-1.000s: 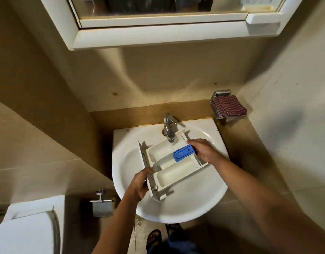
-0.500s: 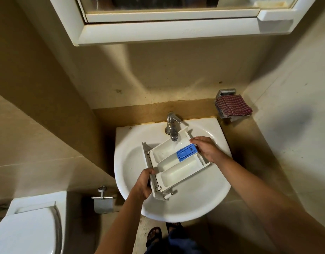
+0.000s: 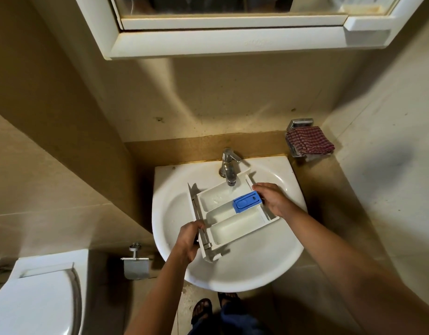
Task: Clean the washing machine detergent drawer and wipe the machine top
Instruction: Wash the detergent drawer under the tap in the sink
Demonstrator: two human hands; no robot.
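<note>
White detergent drawer (image 3: 232,222) held over the bowl of a white wall-hung sink (image 3: 170,189), lying diagonally with its front panel toward the near left and its back end under the spout of the chrome faucet (image 3: 229,166). The drawer has three open compartments, and a blue insert (image 3: 247,202) sits in the middle one near the back end. The left hand (image 3: 188,240) grips the front panel, fingers curled round its edge; the right hand (image 3: 272,199) holds the back end just beside the blue insert, fingers clamped over the rim. Right of the sink, a red checked cloth (image 3: 310,142) lies on a wall-mounted metal holder (image 3: 300,122). A mirror cabinet (image 3: 232,42) hangs above; a toilet (image 3: 34,298) and a paper holder (image 3: 136,264) stand at lower left.
</note>
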